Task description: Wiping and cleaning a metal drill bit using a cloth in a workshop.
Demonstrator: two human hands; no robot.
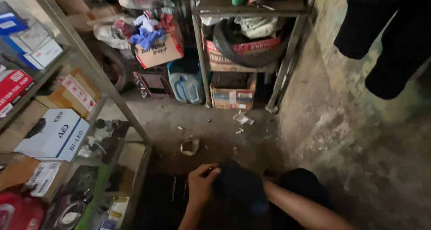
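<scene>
Shelving (134,122), boxes, blue jug (186,84) crowd the floor.

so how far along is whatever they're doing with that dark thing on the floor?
Done: nothing looks finished; paper scraps lie loose on the concrete floor. In hand: the left hand grips a dark rounded object low between the knees; the right forearm reaches in, its hand hidden behind the object. Left: too dark to tell what the object is, so what remains can't be judged.

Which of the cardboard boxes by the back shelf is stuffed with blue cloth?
The tilted cardboard box left of the metal shelf; the box on the floor beneath it shows none.
</scene>
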